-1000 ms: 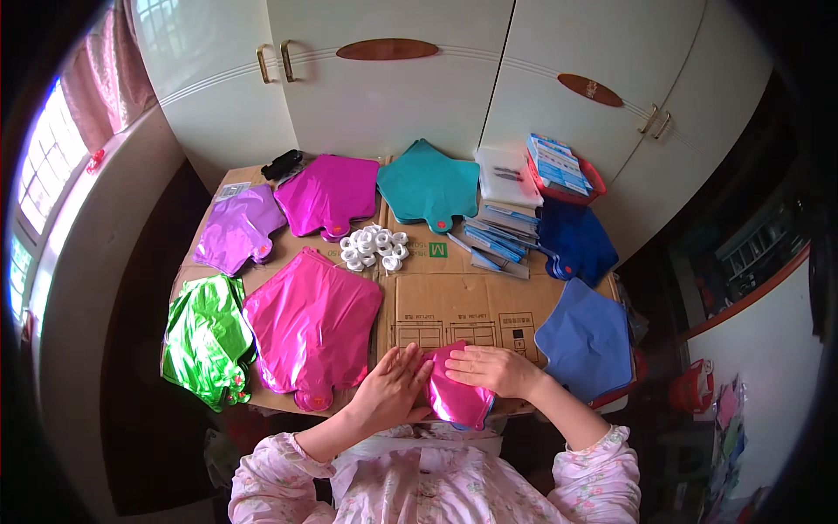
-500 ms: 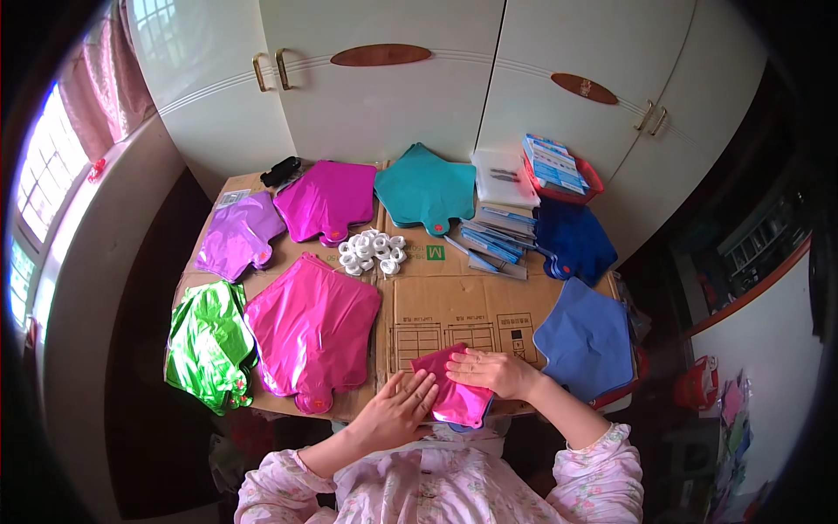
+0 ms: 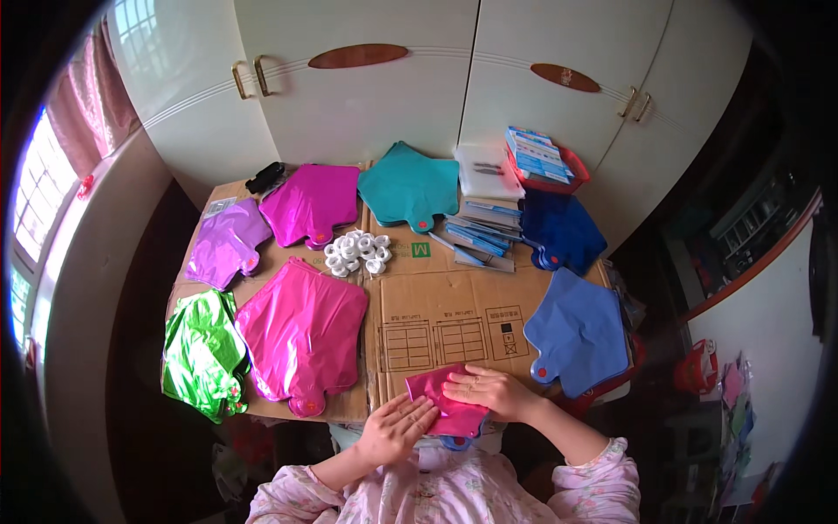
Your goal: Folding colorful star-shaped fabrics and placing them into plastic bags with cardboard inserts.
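Left hand and right hand lie flat on pink foil at the cardboard's near edge: light, soft, slippery, probably, best pinched by its rim, underside hard to judge.

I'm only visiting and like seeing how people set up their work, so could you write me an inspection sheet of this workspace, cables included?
Surface: brown cardboard, printed, creased.
Job's things: small pink foil under the hands, a blue edge showing below it; larger pink foil to the left.
Clutter: heaped white rings, blue-and-grey strips, red basket at the back.
Hands: left hand and right hand flat on the small pink foil.
Cables: nothing seen.
Surroundings: white cupboard behind, window left.
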{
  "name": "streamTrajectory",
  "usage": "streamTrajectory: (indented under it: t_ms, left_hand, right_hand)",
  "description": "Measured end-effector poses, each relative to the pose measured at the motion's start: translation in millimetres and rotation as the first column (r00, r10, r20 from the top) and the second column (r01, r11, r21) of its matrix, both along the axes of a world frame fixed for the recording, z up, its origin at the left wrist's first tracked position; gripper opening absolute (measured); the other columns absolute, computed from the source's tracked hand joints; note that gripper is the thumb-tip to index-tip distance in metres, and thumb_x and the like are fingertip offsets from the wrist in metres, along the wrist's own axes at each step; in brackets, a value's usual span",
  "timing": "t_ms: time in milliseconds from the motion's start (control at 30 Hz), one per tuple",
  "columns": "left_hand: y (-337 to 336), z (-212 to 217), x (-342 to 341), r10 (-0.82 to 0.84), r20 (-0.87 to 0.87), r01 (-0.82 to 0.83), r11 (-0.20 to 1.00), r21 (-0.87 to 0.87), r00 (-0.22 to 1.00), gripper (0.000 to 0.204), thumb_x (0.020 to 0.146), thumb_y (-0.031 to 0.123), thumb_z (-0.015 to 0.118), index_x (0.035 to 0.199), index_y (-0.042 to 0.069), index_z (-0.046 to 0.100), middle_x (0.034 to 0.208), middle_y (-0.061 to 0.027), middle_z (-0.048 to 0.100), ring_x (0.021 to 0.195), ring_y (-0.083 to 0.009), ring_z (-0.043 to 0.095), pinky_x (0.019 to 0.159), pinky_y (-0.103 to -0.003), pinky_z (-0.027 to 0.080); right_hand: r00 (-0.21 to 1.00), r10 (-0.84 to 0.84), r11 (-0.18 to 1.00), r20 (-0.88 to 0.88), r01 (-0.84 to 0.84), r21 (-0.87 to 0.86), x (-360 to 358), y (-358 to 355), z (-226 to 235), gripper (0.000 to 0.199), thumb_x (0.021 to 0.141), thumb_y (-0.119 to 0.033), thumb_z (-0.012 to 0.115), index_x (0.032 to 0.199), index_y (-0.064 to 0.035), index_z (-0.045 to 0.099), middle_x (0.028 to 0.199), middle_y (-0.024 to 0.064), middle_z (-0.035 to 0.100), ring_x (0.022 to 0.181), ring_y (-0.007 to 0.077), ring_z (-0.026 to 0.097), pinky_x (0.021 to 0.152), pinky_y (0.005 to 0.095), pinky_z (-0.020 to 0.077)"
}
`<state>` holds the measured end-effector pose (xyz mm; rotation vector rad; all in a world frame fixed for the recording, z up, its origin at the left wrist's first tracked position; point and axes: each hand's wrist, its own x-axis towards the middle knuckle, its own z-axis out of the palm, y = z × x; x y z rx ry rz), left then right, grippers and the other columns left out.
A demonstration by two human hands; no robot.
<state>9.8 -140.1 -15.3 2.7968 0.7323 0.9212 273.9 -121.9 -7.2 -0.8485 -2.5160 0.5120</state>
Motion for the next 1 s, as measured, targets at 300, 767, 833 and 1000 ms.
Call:
streamTrajectory:
  t_ms: [300,767,833,1000]
  left_hand:
    - [27,11,-11,0.375,0.325,0.047,0.589,-0.807,0.868,0.011,0.087,0.007,0.063,0.079,0.000,0.062,0.054,-0.0049,0.049,0.048,-0.0082,0.041,0.045,-0.026,0.037]
    - [37,3,-9,0.495,0.394,0.060,0.562,-0.825,0.775,0.018,0.088,0.007,0.063,0.072,0.000,0.062,0.052,0.0072,0.043,0.052,0.0019,0.039,0.042,-0.021,0.032]
    - [39,8,-9,0.497,0.382,0.036,0.573,-0.819,0.779,0.018,0.088,0.007,0.063,0.072,-0.001,0.061,0.052,0.0075,0.042,0.052,0.0018,0.038,0.041,-0.021,0.031]
    - [43,11,-13,0.488,0.356,0.019,0.569,-0.822,0.797,0.018,0.088,0.005,0.063,0.071,-0.001,0.061,0.053,0.0074,0.039,0.053,0.0013,0.035,0.041,-0.021,0.029]
  right_hand:
    - [0.836,-0.447,0.693,-0.319,0.099,-0.714,-5,6,32,0.021,0.089,-0.013,0.064,0.104,0.0011,0.067,0.083,0.0081,0.071,0.075,0.0070,0.062,0.066,0.0225,0.0492]
    - [0.433,-0.677,0.732,-0.595,0.317,-0.603,-58,2,18,0.005,0.085,-0.004,0.066,0.089,-0.0016,0.067,0.080,0.0010,0.066,0.063,0.0029,0.056,0.057,0.0182,0.0448]
    - [0.550,-0.627,0.777,-0.552,0.384,-0.499,-54,1,24,0.008,0.085,-0.006,0.067,0.091,-0.0018,0.067,0.082,0.0014,0.066,0.063,0.0036,0.055,0.056,0.0190,0.0438]
    - [0.603,-0.611,0.785,-0.513,0.379,-0.490,-53,1,26,0.014,0.082,-0.011,0.072,0.091,-0.0007,0.068,0.081,0.0030,0.067,0.064,0.0042,0.056,0.057,0.0204,0.0446]
